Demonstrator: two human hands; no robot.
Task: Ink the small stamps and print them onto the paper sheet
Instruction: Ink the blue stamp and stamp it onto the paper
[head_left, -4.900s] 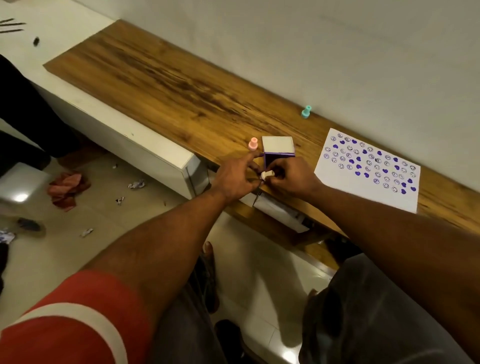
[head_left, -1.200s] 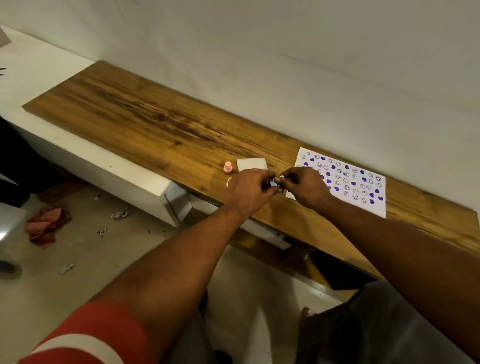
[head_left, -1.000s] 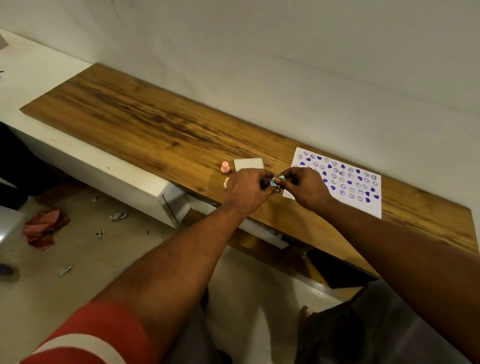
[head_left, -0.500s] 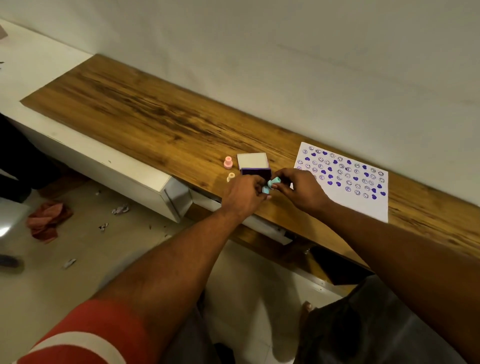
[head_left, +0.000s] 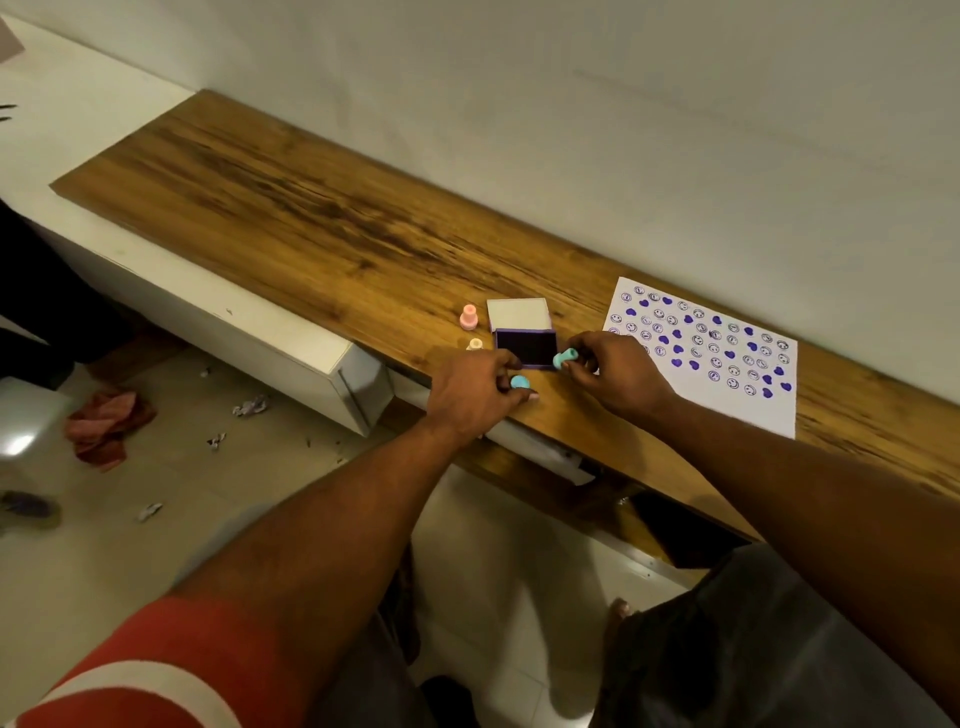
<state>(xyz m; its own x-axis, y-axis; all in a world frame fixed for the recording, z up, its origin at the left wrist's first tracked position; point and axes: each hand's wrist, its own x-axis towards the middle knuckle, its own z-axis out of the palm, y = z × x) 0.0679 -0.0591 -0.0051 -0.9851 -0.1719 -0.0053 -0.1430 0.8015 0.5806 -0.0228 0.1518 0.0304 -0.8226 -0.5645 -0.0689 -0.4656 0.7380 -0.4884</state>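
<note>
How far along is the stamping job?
Done: the paper sheet already carries rows of purple hearts and smiley prints across most of it; its near strip is bare. In hand: the right hand holds the teal stamp at the open ink pad, while the left hand holds its teal cap. Left: printing this one. The pink stamp and cream stamp stand aside.

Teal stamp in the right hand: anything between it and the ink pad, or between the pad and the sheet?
Nothing visible. The right hand holds the teal stamp at the right edge of the open ink pad. From there to the paper sheet lies only bare wood. The pink stamp and cream stamp stand left of the pad.
</note>
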